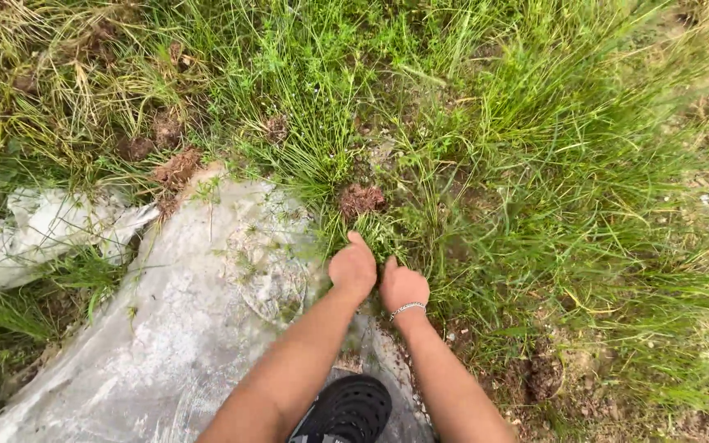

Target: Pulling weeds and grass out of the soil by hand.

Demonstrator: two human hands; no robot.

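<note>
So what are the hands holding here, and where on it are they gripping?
Both the left hand and right hand are closed around a tuft of grass, gripping it low, near its base by the grey sheet.

Fingers of both the left hand (353, 267) and right hand (403, 285) vanish into the clump of long green grass (387, 234) at 12 o'clock, so can't tell the grip. The black perforated clog shoe (346, 410) gets chopped off at 6, and the crumpled white plastic sheet (149, 328) runs out at 7.

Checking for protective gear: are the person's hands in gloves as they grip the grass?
No: the left hand and the right hand are bare, closed on a grass tuft, with a bracelet on the right wrist.
</note>
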